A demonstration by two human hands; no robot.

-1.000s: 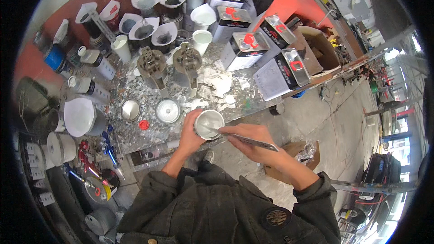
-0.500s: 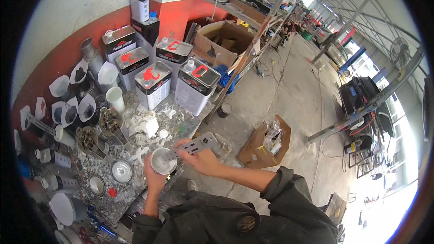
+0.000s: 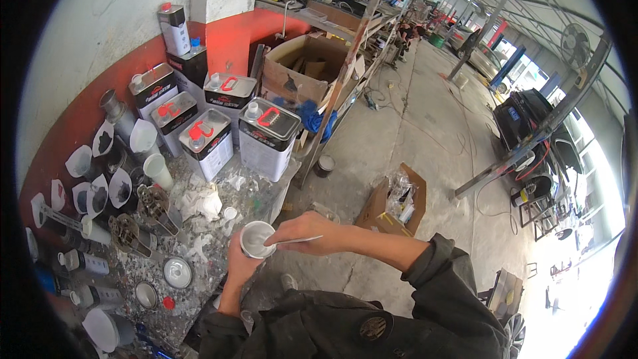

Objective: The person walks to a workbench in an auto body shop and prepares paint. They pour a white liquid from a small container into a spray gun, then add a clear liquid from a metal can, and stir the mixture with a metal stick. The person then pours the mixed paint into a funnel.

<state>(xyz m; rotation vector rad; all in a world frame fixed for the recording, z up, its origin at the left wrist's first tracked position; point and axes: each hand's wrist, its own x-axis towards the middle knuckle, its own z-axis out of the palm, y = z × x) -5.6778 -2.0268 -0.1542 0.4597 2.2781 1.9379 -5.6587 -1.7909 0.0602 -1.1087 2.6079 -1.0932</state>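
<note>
- While the white cup (image 3: 252, 225) was gripped by the left hand (image 3: 240, 266), its fingers curled around the side, a thin flat stick (image 3: 302, 239) was pinched in the closed right hand (image 3: 311, 231), one end inside the cup.
- The cup was held near the edge of the bench (image 3: 262, 203).
- Left of the cup, a round metal lid (image 3: 177, 272) was seen.
- Beyond the cup, rectangular cans (image 3: 268, 149) were grouped.

Worktop (image 3: 247, 221) paint-spattered. Cans (image 3: 268, 151) cluster at its right end; cups (image 3: 157, 172) stand along the wall edge. Crumpled white scraps (image 3: 203, 204) lie mid-surface; a red cap (image 3: 169, 303) sits toward the near edge.
</note>
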